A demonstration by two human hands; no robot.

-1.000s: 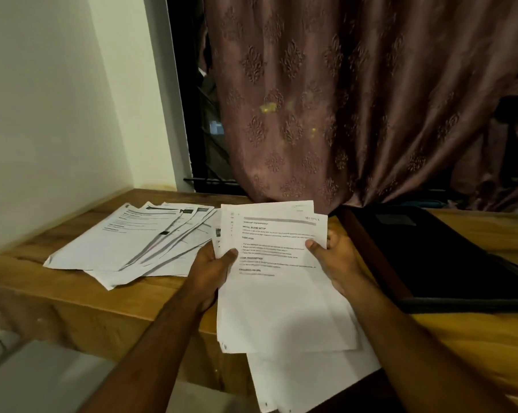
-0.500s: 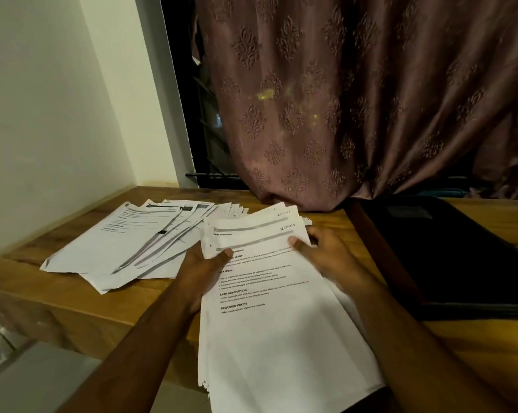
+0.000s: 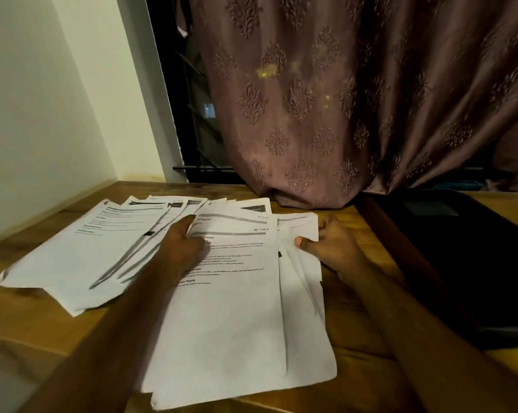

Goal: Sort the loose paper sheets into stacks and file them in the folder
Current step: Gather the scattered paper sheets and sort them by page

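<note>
Left hand (image 3: 182, 238) pressed flat on printed sheets (image 3: 231, 296), right hand (image 3: 330, 247) pinching right-side sheets (image 3: 300, 263) (thumb on top), black folder (image 3: 460, 263) beside, wooden table (image 3: 368, 374).

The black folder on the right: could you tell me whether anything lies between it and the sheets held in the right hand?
Nothing visible does. The right hand pinches the sheets at their right edge, and only bare wooden table shows between them and the black folder, which lies flat with nothing on it.
</note>
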